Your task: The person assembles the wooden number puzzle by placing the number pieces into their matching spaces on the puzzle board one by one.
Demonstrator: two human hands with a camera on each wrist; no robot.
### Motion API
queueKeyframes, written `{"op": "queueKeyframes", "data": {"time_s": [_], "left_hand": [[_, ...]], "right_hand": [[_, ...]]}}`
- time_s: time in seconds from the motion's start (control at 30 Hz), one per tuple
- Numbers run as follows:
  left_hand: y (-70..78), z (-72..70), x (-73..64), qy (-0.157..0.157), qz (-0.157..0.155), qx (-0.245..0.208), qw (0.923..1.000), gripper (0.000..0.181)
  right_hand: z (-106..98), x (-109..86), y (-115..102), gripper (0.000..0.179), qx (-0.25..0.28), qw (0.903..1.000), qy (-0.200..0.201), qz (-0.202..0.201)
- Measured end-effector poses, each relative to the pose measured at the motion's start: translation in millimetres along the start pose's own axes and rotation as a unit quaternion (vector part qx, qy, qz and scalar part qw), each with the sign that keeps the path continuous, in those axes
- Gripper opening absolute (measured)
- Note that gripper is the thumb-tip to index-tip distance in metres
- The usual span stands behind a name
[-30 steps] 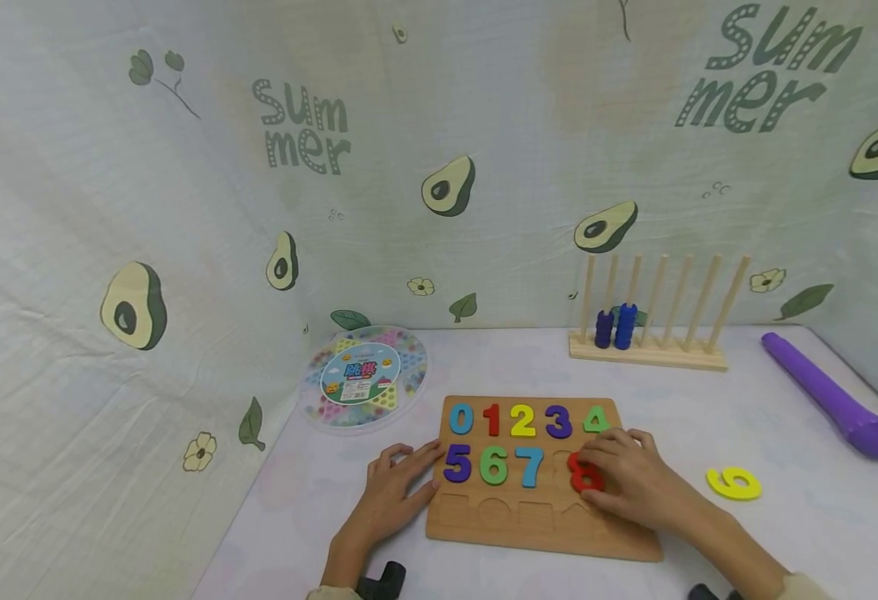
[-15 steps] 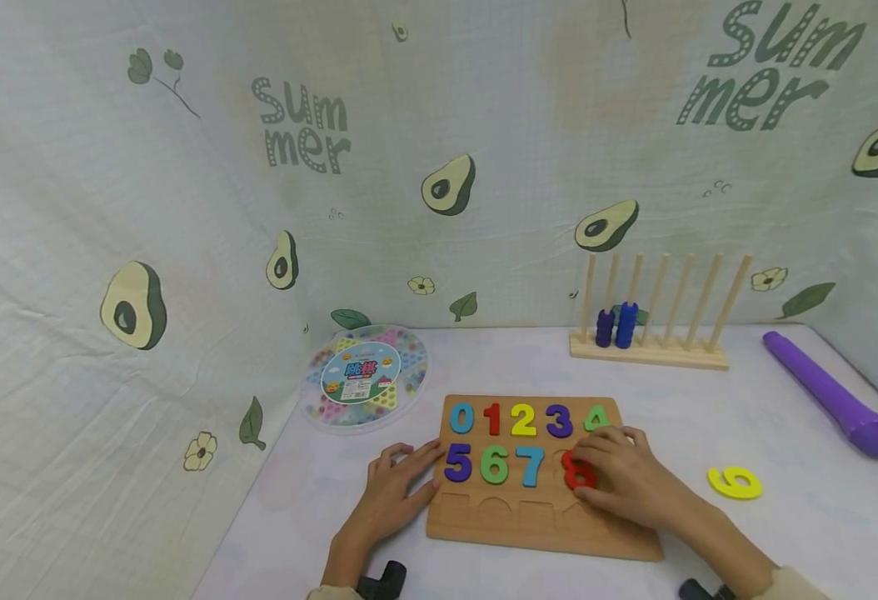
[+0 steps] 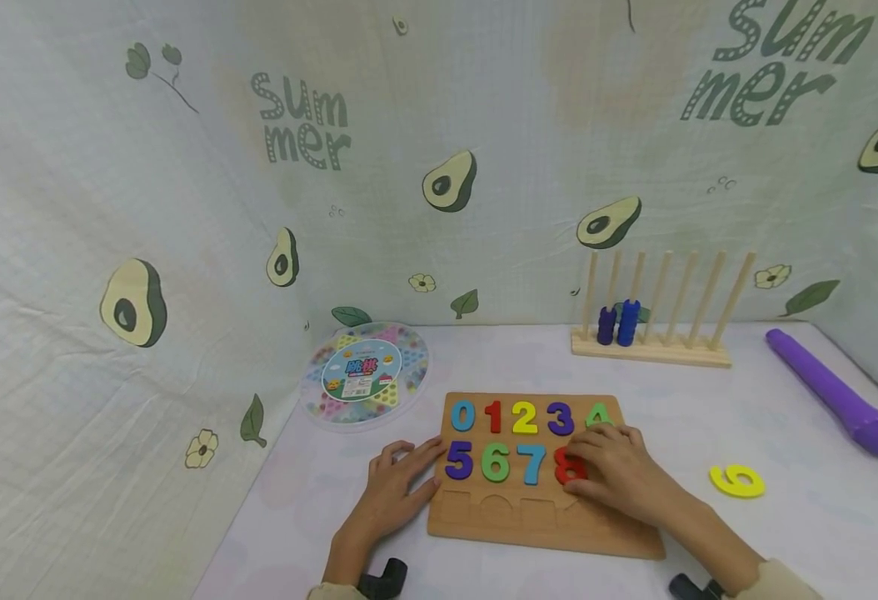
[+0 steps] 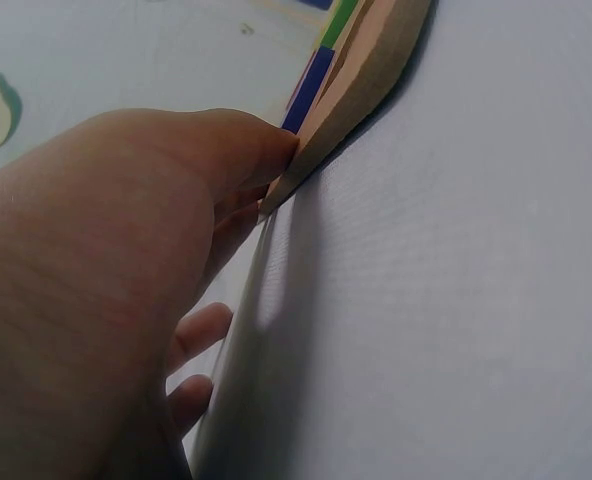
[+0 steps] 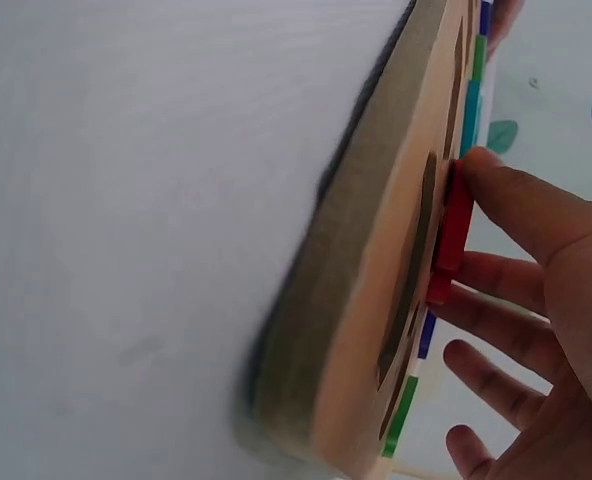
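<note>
A wooden number puzzle board [image 3: 499, 533] lies on the table with coloured numerals 0 to 7 in its upper rows. My right hand [image 3: 626, 475] pinches a red number 8 [image 3: 568, 467] between thumb and fingers, just right of the blue 7 [image 3: 531, 463]. In the right wrist view the red 8 [image 5: 456, 220] sits at the board's surface; whether it is fully in its recess I cannot tell. My left hand [image 3: 394, 492] rests at the board's left edge, thumb and fingertips touching it beside the purple 5 [image 3: 459, 460]. The green 4 is partly hidden behind the right hand.
A yellow numeral [image 3: 737, 481], 6 or 9, lies right of the board. Behind stands a wooden peg rack [image 3: 649, 354] with blue pieces on two pegs. A purple microphone-shaped object [image 3: 836, 392] lies far right, a round Chinese checkers box [image 3: 364, 375] back left.
My right hand has slid the red 8 leftward across the board, closer to the blue 7. The left hand keeps its place at the board's edge. The head view has shifted slightly.
</note>
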State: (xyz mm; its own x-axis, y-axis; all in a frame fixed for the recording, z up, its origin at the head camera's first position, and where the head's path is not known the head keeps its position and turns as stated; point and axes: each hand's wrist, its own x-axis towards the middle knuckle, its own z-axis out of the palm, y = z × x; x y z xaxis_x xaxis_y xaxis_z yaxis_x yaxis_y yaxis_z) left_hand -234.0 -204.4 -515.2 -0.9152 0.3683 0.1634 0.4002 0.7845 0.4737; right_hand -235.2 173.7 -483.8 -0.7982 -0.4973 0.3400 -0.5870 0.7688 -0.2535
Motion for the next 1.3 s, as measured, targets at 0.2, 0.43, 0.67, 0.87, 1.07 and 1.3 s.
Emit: {"op": "queueKeyframes", "data": {"time_s": [0.2,0.43,0.67,0.87,1.07,1.3], "left_hand": [[1.4,-1.9,0.1,0.000,0.000,0.001,1.0000,0.050],[1.8,0.4,-0.5,-0.006,-0.001,0.002,1.0000,0.050],[2.4,-2.4,-0.8,0.001,0.009,0.005,0.9999,0.050],[1.8,-1.9,-1.3,0.001,0.006,0.004,1.0000,0.050],[1.6,-0.9,-1.8,0.000,0.000,0.006,1.0000,0.050],[2.3,-2.2,-1.8,0.004,0.006,0.003,1.0000,0.050]], "right_hand": [[0,0.2,-2,0.038,0.016,0.9998,0.002,0.010],[-1,-8.1,-3,0.041,0.011,0.9995,0.004,0.028],[-10,-17.6,2,0.034,-0.029,0.9988,0.035,0.016],[-16,-29.6,10,0.035,-0.049,0.9979,0.031,0.027],[-25,-40.8,16,0.040,-0.064,0.9963,0.011,0.056],[-30,-56.1,26,0.034,-0.077,0.9950,0.028,0.057]]}}
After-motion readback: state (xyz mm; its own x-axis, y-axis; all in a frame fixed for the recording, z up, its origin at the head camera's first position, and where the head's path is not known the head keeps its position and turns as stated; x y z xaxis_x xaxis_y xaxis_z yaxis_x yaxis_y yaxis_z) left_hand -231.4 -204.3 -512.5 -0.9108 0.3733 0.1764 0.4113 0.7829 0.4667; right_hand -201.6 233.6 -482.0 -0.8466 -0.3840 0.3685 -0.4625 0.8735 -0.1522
